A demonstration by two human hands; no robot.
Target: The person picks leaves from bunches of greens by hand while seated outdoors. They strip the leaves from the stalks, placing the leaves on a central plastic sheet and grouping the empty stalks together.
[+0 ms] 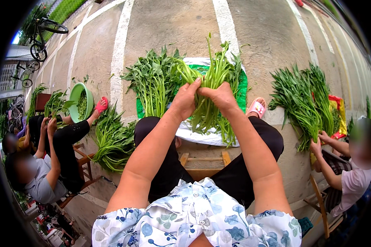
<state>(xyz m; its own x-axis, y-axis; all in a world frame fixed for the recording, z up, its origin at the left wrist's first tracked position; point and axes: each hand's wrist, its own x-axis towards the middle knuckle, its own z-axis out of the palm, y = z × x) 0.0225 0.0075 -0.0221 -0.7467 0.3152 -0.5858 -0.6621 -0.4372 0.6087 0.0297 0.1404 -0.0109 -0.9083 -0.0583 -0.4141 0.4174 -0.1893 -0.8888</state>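
Note:
My left hand (186,99) is closed on a few leafy green stems (188,73), which look like water spinach. Beside it, nearly touching, my right hand (220,97) grips a thicker bunch of the same long-stemmed greens (218,68); its stems hang down below the fingers. Both hands are above a green and white plastic sack (244,84) spread on the ground between my knees. A pile of leafy greens (152,82) lies on the sack's left part, and more stems lie under my hands. The fingertips are partly hidden by stems.
Another heap of greens (113,140) lies by my left knee. A green basin (80,103) tilts near a seated person (49,164) at left. To the right, another seated person (338,168) holds stems from a large heap (303,96). A wooden stool (206,162) shows between my legs.

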